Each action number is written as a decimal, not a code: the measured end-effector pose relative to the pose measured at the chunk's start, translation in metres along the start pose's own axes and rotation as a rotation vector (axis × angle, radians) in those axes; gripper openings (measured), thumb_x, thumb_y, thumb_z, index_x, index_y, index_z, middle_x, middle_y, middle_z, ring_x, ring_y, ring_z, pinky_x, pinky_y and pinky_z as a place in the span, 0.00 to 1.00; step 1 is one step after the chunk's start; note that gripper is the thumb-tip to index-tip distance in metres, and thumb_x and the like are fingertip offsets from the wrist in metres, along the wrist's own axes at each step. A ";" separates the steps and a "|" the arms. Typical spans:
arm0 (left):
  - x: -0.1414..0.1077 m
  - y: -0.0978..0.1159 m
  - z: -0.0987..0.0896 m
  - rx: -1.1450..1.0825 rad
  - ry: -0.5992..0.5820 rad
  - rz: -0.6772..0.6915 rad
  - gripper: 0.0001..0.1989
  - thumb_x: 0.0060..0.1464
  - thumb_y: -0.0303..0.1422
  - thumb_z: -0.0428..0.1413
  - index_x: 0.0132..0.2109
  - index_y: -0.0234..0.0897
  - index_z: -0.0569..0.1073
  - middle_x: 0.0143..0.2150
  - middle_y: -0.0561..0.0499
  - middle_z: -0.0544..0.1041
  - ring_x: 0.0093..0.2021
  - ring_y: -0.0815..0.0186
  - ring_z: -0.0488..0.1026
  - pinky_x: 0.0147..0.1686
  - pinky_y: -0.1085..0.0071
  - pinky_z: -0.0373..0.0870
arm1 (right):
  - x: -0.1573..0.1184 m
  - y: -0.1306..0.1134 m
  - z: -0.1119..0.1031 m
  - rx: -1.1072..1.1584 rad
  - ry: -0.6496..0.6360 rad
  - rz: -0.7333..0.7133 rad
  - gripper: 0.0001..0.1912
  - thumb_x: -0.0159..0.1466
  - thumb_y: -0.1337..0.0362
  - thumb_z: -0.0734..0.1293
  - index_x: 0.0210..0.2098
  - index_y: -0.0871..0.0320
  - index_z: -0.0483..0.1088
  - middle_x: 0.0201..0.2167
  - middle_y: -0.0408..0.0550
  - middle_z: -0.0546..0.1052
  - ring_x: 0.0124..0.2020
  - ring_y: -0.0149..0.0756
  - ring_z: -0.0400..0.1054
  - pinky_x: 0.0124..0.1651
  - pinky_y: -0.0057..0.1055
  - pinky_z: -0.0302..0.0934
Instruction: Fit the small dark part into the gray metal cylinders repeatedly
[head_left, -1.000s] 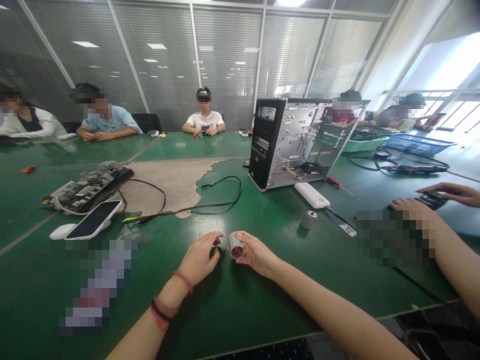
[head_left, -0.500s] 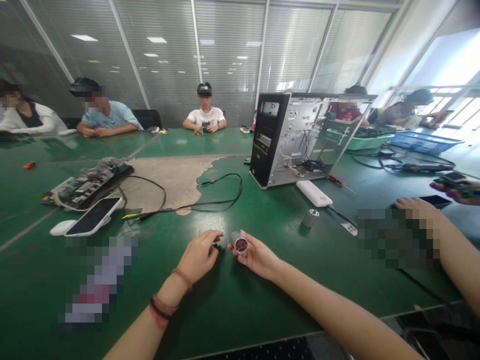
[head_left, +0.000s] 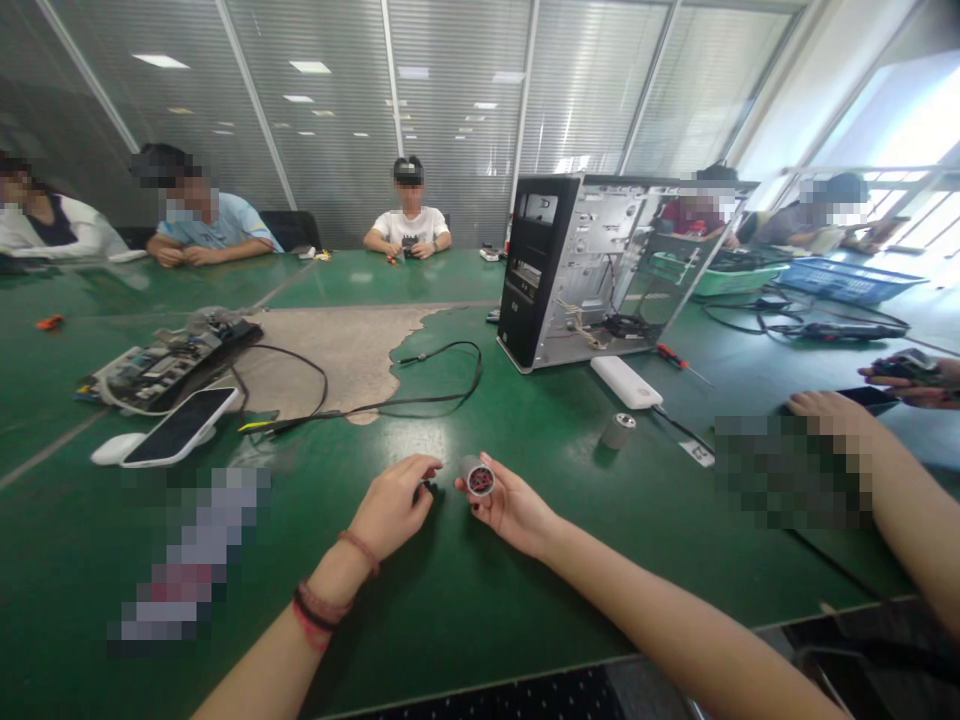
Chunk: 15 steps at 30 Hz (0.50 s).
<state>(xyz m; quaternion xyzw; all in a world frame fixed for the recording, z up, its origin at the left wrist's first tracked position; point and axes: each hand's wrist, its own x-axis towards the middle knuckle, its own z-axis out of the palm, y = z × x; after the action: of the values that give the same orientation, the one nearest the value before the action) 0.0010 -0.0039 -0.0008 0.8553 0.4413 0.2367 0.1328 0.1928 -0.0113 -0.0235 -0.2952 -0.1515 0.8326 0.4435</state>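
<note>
A small grey metal cylinder is gripped in the fingers of my right hand, its open end toward me. Dark reddish pieces show inside that end. Just to its left, my left hand is curled with thumb and fingers close together. Something small and dark shows at those fingertips, too small to name. A gap separates the left fingers from the cylinder. Another metal cylinder, with holes in its top, stands on the green table to the right.
An opened computer case stands ahead, with a white power bank and a red screwdriver by it. Leftward lie a circuit board, a phone and a black cable. A neighbour's arm rests at right.
Both hands keep nearly the same pose, and the cylinder stays in my right hand. The whole view has shifted slightly.
</note>
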 end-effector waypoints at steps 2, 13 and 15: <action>0.000 0.000 0.000 0.002 -0.005 0.009 0.15 0.49 0.19 0.46 0.43 0.37 0.68 0.40 0.49 0.74 0.41 0.63 0.71 0.44 0.65 0.68 | 0.000 0.001 0.000 0.003 0.000 -0.002 0.14 0.68 0.59 0.57 0.36 0.65 0.66 0.29 0.54 0.79 0.20 0.26 0.72 0.24 0.19 0.66; 0.001 0.002 -0.002 0.022 -0.008 0.014 0.13 0.49 0.20 0.46 0.40 0.37 0.68 0.38 0.49 0.74 0.40 0.63 0.71 0.42 0.67 0.68 | -0.009 0.001 0.006 0.016 -0.053 0.053 0.15 0.68 0.59 0.56 0.36 0.65 0.67 0.29 0.54 0.79 0.19 0.25 0.71 0.24 0.18 0.66; 0.002 0.002 -0.001 0.015 -0.007 0.012 0.13 0.50 0.20 0.46 0.40 0.37 0.69 0.38 0.49 0.73 0.39 0.63 0.71 0.42 0.67 0.68 | -0.010 0.001 0.006 0.004 -0.053 0.071 0.15 0.68 0.59 0.57 0.37 0.65 0.67 0.30 0.55 0.79 0.19 0.24 0.70 0.23 0.18 0.65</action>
<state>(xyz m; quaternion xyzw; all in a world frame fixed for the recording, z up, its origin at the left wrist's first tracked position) 0.0025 -0.0038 0.0018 0.8598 0.4375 0.2311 0.1262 0.1929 -0.0201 -0.0156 -0.2772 -0.1509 0.8558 0.4098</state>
